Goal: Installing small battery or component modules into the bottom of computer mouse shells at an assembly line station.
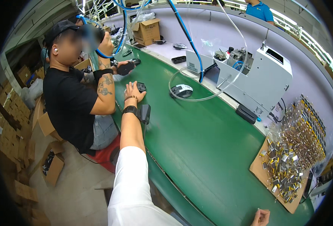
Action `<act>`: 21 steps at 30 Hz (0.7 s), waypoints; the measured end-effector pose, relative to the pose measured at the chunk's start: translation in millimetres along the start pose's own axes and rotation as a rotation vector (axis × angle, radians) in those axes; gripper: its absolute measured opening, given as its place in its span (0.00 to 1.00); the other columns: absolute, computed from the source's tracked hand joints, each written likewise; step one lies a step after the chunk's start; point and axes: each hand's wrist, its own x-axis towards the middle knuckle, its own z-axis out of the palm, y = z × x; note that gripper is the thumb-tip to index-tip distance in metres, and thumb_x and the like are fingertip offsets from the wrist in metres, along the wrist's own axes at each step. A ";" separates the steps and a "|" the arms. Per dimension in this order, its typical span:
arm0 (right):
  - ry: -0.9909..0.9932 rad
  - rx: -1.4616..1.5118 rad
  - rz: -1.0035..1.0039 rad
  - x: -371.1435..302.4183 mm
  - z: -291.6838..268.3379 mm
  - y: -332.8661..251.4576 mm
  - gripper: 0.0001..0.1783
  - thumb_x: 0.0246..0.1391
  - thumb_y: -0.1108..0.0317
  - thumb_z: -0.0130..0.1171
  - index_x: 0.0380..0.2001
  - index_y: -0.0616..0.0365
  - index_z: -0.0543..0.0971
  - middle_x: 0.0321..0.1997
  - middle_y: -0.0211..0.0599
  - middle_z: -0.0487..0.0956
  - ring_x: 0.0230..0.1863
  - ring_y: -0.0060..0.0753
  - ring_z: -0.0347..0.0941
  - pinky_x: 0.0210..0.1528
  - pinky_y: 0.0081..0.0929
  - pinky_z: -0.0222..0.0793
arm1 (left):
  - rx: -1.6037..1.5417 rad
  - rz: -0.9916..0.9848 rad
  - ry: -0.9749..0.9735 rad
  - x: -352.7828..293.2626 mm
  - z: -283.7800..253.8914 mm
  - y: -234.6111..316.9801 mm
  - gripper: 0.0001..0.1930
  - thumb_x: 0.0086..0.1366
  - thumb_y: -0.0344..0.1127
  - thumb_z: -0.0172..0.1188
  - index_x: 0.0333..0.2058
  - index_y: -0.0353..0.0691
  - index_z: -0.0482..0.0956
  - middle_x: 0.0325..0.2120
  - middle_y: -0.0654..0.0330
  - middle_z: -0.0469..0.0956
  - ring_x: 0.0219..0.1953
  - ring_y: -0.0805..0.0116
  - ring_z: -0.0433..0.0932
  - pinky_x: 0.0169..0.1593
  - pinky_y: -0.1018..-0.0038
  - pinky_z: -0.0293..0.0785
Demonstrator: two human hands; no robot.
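Note:
My left arm, in a white sleeve, stretches far across the green work surface point(196, 135). At its end my left hand point(133, 92) has thumb and fingers around the side of a black computer mouse point(141, 87), which rests on the surface. A black strap with a boxy black device point(145, 114) sits on that wrist. At the lower right edge my right hand point(261, 217) is closed, its fingertips pinched together. A tiny pale bit shows at the fingertips, too small to name. A black and white computer mouse point(181, 90) lies farther right of my left hand.
A person in black point(70, 81) sits at the left, holding a round black part point(125, 68). A grey-white machine point(266, 79) stands along the back. Many wired small parts point(287, 169) lie on cardboard at right. Blue hoses point(189, 35) hang overhead. Cardboard boxes point(53, 162) stand on the floor.

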 end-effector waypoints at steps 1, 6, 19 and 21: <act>0.003 -0.007 -0.001 -2.2 -2.6 0.7 0.04 0.55 0.77 0.59 0.30 0.59 0.74 0.31 0.25 0.72 0.30 0.14 0.64 0.36 0.13 0.62 | -0.005 0.001 -0.006 -4.6 -4.6 10.7 0.52 0.49 0.61 0.65 0.66 0.44 0.49 0.67 0.49 0.47 0.69 0.51 0.44 0.68 0.58 0.48; 0.037 -0.031 -0.037 -3.4 -2.6 1.5 0.03 0.55 0.76 0.60 0.31 0.60 0.75 0.31 0.27 0.74 0.32 0.16 0.66 0.37 0.14 0.64 | 0.103 0.054 -0.106 -30.4 -43.2 41.9 0.56 0.42 0.69 0.65 0.62 0.34 0.56 0.60 0.50 0.58 0.63 0.54 0.55 0.63 0.57 0.55; -0.106 0.144 0.032 10.9 -12.6 -8.1 0.07 0.59 0.67 0.56 0.30 0.57 0.71 0.22 0.22 0.66 0.21 0.11 0.57 0.22 0.13 0.50 | -0.520 0.687 -0.350 -273.1 -69.4 136.7 0.42 0.45 0.60 0.70 0.48 0.30 0.70 0.45 0.43 0.71 0.49 0.51 0.72 0.54 0.64 0.69; -0.216 0.294 -0.004 12.1 -12.0 -14.8 0.06 0.57 0.68 0.56 0.30 0.57 0.70 0.24 0.23 0.66 0.23 0.13 0.59 0.23 0.13 0.54 | -0.734 0.757 -0.612 -321.4 -75.8 175.0 0.44 0.45 0.61 0.69 0.52 0.31 0.70 0.47 0.44 0.70 0.51 0.53 0.71 0.56 0.66 0.68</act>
